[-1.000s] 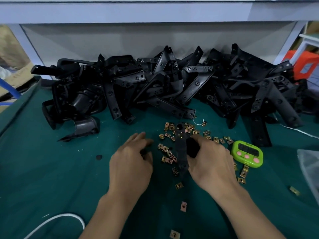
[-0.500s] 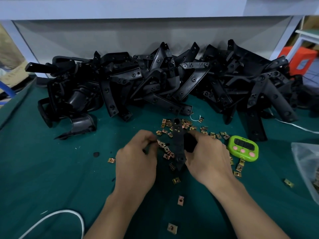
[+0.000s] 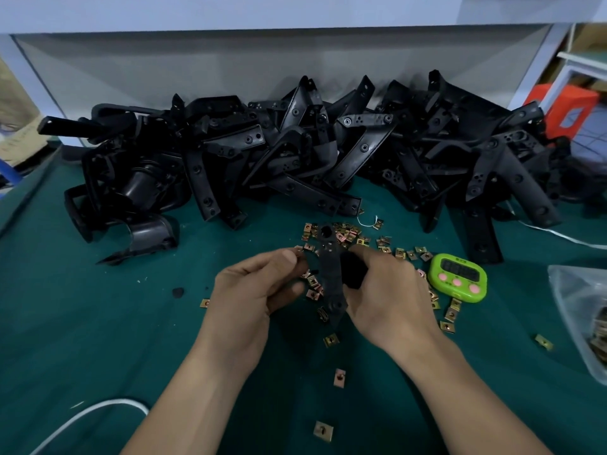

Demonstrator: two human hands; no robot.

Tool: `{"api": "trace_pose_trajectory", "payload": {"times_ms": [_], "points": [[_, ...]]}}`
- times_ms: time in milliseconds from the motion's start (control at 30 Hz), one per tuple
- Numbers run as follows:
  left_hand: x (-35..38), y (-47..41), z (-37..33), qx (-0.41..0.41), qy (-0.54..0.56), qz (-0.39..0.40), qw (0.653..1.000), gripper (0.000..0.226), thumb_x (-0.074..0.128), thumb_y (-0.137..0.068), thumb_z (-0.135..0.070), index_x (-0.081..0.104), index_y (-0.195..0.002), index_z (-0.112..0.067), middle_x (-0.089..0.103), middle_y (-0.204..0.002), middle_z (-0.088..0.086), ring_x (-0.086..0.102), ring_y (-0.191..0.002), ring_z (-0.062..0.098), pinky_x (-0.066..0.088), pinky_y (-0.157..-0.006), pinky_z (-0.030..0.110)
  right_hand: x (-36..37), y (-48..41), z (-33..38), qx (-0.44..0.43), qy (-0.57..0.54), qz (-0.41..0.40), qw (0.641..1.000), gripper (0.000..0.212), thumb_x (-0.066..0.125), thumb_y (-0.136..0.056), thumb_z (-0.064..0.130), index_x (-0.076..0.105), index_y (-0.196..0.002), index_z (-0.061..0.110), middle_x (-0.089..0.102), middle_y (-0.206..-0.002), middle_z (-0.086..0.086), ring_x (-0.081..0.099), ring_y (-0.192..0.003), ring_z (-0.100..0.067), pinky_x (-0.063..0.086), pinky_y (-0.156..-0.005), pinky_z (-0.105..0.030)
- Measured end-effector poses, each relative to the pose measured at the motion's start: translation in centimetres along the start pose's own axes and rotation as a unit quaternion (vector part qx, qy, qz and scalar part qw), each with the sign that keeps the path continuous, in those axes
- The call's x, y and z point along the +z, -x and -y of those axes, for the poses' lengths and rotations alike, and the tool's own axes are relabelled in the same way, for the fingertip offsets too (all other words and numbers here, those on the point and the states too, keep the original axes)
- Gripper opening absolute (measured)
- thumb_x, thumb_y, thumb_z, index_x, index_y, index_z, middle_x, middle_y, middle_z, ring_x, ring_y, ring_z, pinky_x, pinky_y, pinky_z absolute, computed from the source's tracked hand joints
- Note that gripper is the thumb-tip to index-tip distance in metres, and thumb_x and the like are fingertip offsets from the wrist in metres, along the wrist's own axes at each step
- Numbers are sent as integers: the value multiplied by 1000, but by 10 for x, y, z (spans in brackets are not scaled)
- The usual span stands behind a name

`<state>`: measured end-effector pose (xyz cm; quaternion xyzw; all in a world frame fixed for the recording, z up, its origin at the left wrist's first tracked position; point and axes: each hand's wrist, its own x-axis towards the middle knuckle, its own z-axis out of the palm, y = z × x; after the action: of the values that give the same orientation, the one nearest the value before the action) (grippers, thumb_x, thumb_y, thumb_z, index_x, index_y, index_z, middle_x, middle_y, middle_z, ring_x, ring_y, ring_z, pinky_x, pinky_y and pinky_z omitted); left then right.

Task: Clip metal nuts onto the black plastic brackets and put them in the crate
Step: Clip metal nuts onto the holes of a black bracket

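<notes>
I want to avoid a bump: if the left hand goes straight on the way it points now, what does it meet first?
Probably the black plastic bracket that the right hand holds; the left hand points at its long edge. Depth is unclear.

The left grip (image 3: 262, 287) pinches thumb against forefinger; the right grip (image 3: 387, 297), back upward, curls its fingers; both nearly meet

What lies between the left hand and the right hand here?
Head view: the black bracket, gripped by the right hand, plus loose metal nuts beside the left hand.
</notes>
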<state>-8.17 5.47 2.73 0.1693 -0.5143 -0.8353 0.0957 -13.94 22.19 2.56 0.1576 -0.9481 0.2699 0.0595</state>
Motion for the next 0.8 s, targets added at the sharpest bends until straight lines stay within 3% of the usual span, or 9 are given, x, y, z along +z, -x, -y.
{"api": "trace_pose_trajectory", "payload": {"times_ms": [67,167,300,467,600,700,800], "points": [[0,0,-1,-5,18,2,1000,17,79,-65,-19,84,-81,-16,79,-93,7,75,-82,10,57,-63,18,-1,0,1,-4,-1,2,1000,22,69,-81,19,62,-97,33,66,-74,7,62,-68,-25,53,-58,-35],[0,0,-2,-12,37,1,999,27,77,-62,-7,84,-85,-19,79,-94,10,76,-80,12,57,-61,18,-2,1,1,-13,11,4,1000,25,68,-78,16,62,-96,33,63,-72,8,59,-65,-23,47,-56,-32],[3,4,-3,-1,12,-1,1000,25,79,-60,-12,84,-82,-24,78,-82,4,74,-73,11,56,-57,19,-3,1,-1,-15,51,-14,999,29,68,-74,11,64,-95,30,60,-67,8,52,-63,-25,41,-59,-31],[4,8,-2,10,-41,-9,999,22,83,-55,-22,80,-74,-34,76,-77,-1,72,-71,8,49,-51,16,-4,0,-1,-7,62,-26,998,24,65,-77,13,66,-95,29,61,-67,8,58,-66,-28,44,-62,-33],[7,11,-4,1,-43,47,998,22,91,-60,-20,78,-75,-31,74,-74,1,70,-69,10,54,-57,19,-4,1,0,-10,69,-31,997,22,66,-77,14,65,-93,28,51,-63,10,50,-62,-25,37,-61,-32],[7,11,-2,3,-54,72,996,21,85,-68,-11,75,-71,-29,65,-62,-4,67,-66,9,56,-62,21,-5,1,1,-12,74,-28,997,21,67,-76,12,64,-90,28,51,-63,11,53,-64,-26,38,-62,-32],[6,11,-3,5,-70,82,994,17,81,-69,-12,73,-72,-27,67,-66,0,67,-68,11,56,-63,22,-5,2,2,-7,82,-29,996,25,66,-74,7,63,-88,28,55,-63,9,58,-66,-28,38,-65,-33]]}}
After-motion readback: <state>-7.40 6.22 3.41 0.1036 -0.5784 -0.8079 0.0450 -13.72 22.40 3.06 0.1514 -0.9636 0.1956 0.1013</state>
